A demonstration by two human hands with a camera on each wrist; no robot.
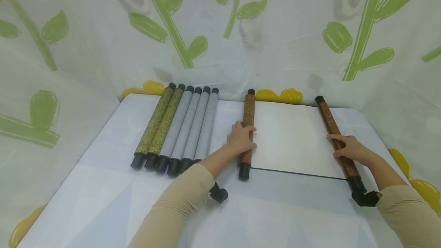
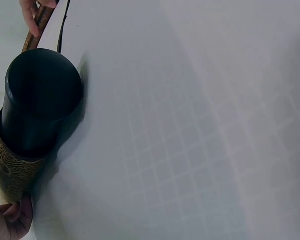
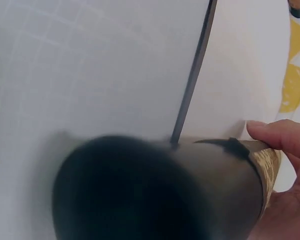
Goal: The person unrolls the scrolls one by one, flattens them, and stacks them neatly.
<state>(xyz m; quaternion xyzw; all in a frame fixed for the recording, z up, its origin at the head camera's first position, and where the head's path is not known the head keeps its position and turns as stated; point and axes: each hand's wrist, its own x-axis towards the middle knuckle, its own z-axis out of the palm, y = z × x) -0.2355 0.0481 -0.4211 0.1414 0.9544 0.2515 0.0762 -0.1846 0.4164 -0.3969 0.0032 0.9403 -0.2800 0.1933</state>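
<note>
A scroll with brown patterned backing lies partly unrolled on the table, its white sheet spread flat between two rolls. My left hand grips the left roll around its middle, fingers across the top. On the other side my right hand holds the right roll, which leans toward the upper left. In the left wrist view the left roll's black end cap faces the camera. A large, blurred black end cap covers the bottom of the right wrist view, with my right thumb at the sheet's edge.
Left of the scroll, several rolled scrolls lie side by side: green-gold patterned ones and grey ones, all black-capped. The white table meets a leaf-printed curtain behind. Small black devices sit at the wrists.
</note>
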